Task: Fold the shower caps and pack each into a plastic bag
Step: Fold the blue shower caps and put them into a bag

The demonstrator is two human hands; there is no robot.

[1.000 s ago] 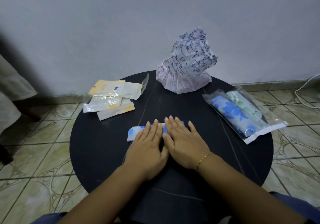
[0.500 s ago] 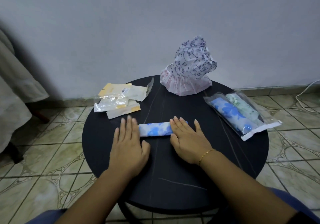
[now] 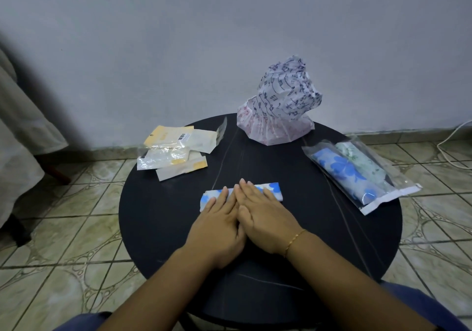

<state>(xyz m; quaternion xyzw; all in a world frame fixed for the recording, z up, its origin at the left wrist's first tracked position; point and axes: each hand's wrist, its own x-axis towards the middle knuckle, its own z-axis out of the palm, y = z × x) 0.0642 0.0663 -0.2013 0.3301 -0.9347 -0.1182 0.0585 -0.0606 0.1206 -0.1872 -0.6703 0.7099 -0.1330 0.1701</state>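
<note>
A blue-flowered shower cap [image 3: 273,189], folded into a narrow strip, lies in the middle of the round black table [image 3: 158,210]. My left hand [image 3: 219,220] and my right hand [image 3: 265,215] lie side by side, flat, with straight fingers pressing on the strip's middle. Only the strip's two ends show. A stack of unfolded shower caps [image 3: 279,105] printed with music notes stands at the table's far edge. At the right lies a clear plastic bag [image 3: 362,174] holding two folded caps, one blue, one green.
A loose pile of flat plastic bags [image 3: 176,151], some with yellow backing, lies at the table's left rear. A grey wall rises right behind the table. Tiled floor surrounds it. Pale cloth hangs at the far left, and a white cable runs along the floor at the right.
My hands, spread apart on the strip's ends half a second ago, have slid back together over its middle.
</note>
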